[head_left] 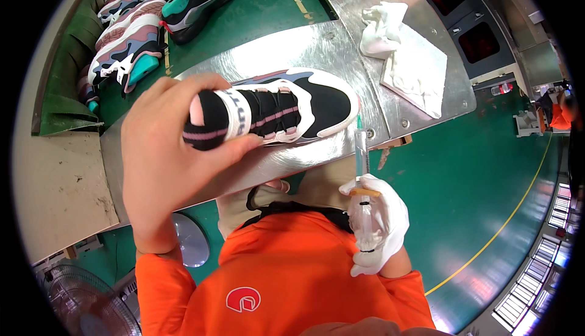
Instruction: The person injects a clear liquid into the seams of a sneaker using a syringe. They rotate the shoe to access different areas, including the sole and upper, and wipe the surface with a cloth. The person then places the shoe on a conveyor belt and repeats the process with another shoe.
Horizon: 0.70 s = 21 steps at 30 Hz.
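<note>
A black, white and pink sneaker (329,101) lies on the metal table (244,59), its toe pointing right. My bare left hand (167,141) is closed around the heel and ankle end, thumb along the near side and fingers over the far side. In my white-gloved right hand (384,226) I hold a clear syringe (362,153), its plunger end within my grip. The syringe points away from me, and its green tip reaches the edge of the sole at the toe. Whether the tip touches the sole or sits just beside it, I cannot tell.
Several similar sneakers (131,43) sit on a green surface at the far left. A crumpled white cloth (384,28) and a white pad (420,71) lie on the metal at the upper right. A fan (85,302) stands at the lower left, near a pale board (64,183).
</note>
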Each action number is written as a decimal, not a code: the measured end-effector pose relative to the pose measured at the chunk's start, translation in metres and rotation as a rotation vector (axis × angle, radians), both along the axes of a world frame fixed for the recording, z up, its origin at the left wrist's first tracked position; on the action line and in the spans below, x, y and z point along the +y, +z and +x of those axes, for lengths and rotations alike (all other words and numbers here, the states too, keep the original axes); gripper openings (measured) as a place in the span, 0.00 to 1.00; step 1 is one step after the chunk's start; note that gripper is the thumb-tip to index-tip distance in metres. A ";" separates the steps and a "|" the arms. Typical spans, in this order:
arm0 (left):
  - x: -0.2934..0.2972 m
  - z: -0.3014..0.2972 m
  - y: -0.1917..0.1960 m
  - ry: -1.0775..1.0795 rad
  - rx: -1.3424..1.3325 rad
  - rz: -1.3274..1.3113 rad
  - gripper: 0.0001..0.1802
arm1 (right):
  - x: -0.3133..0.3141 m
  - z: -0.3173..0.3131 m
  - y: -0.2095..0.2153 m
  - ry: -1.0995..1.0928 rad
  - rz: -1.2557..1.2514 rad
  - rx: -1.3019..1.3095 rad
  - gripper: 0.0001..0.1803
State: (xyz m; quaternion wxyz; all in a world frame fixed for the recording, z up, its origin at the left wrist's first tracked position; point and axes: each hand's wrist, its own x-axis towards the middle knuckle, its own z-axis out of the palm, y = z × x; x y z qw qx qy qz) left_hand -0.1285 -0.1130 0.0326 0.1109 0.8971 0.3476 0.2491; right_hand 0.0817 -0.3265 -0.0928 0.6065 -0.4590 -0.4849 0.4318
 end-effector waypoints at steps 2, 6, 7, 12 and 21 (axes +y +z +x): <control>0.005 0.002 0.000 0.018 0.005 -0.066 0.26 | 0.002 0.002 -0.008 -0.003 0.009 -0.073 0.61; 0.013 0.005 0.002 0.029 0.084 -0.159 0.29 | 0.005 0.002 -0.024 -0.033 0.038 -0.197 0.62; 0.015 0.006 0.002 0.053 0.088 -0.220 0.28 | 0.005 0.001 -0.028 -0.044 0.042 -0.210 0.62; 0.015 0.006 0.003 0.095 0.115 -0.257 0.27 | 0.012 0.003 -0.032 -0.031 0.080 -0.274 0.54; -0.049 -0.008 -0.014 0.028 0.137 0.234 0.31 | 0.006 0.014 -0.023 -0.308 0.222 0.301 0.54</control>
